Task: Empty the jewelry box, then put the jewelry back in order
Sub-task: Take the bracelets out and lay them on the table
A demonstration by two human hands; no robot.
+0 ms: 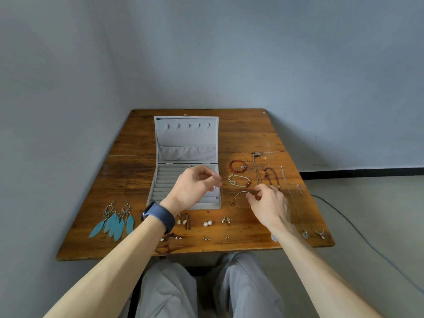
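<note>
The grey velvet jewelry box point(160, 180) lies open on the wooden table point(252, 134), its lid point(185, 134) standing up with bare hooks. My left hand point(195, 189) hovers over the box's right side, its curled fingers pinching a thin small piece of jewelry point(221, 187) at the right rim. To the right of the box, my right hand point(268, 203) pinches the top of a thin gold bangle point(241, 199) lying on the table. A red bead bracelet point(237, 166) and a cord bracelet point(238, 180) lie beyond the bangle.
Blue feather earrings point(114, 220) lie at the front left. Small earrings, pearl studs point(207, 223) and tiny studs sit in rows near the front edge. Several necklaces point(291, 191) stretch along the right side. A cable point(358, 228) runs over the floor at the right.
</note>
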